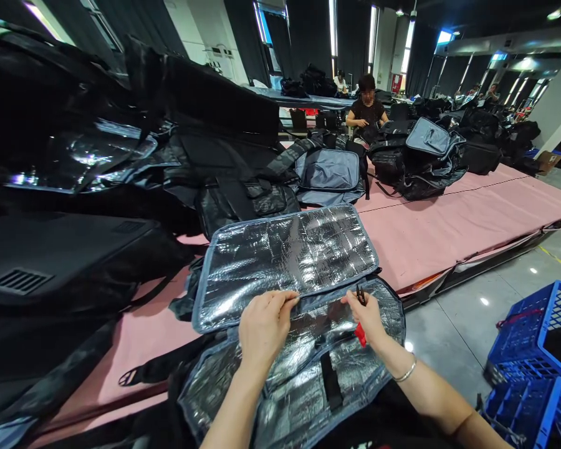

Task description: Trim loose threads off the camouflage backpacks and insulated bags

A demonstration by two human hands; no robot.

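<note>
Stretching away from the camera, a long pink-covered table (449,224) carries heaps of black bags (75,187), with another person (367,106) seated at work at its far end and blue plastic crates (537,349) on the floor to the right. Nearest the camera lies an opened insulated bag (290,312), its silver foil lining up and its flap (285,262) laid back flat on the table. The bag looks light, soft and crinkly, likely slippery on the foil, so the grey bound edge seems the surest place to grip. The left hand (262,327) pinches that edge at the hinge between thumb and forefinger. The right hand (367,315) is closed around small red-handled snips (360,318), tips pointing up just beside the same seam.
</note>
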